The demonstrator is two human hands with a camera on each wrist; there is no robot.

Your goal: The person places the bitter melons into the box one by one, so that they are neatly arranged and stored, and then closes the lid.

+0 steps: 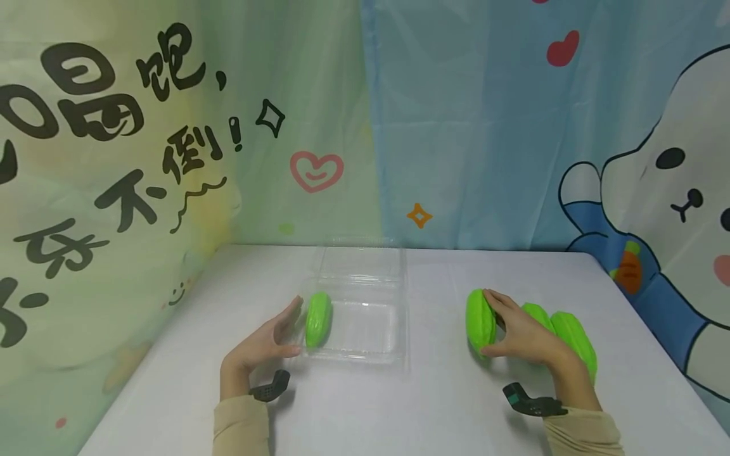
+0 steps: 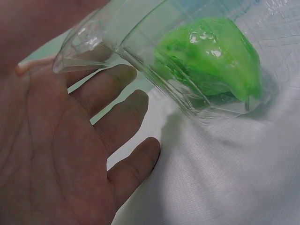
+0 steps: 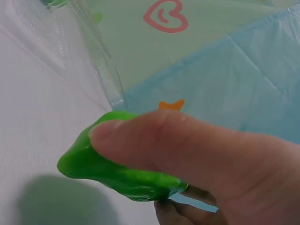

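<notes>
A clear plastic box (image 1: 365, 354) stands with its lid folded back on the table. Inside it, along the left wall, lies a glossy green star fruit (image 1: 318, 320), also seen through the plastic in the left wrist view (image 2: 211, 58). My left hand (image 1: 265, 345) rests at the box's left edge, thumb near the front corner and fingers extended farther back; the rim (image 2: 89, 42) passes between them. To the right of the box, my right hand (image 1: 527, 335) grips another ribbed green star fruit (image 1: 481, 316) between thumb and fingers. Its shadow falls on the cloth below.
Behind my right hand, more green star fruit (image 1: 576, 342) lie on the white tablecloth (image 1: 410, 411), partly hidden by the hand. A printed curtain (image 1: 467, 126) hangs along the table's back edge. Each wrist wears a black camera mount (image 1: 533, 402).
</notes>
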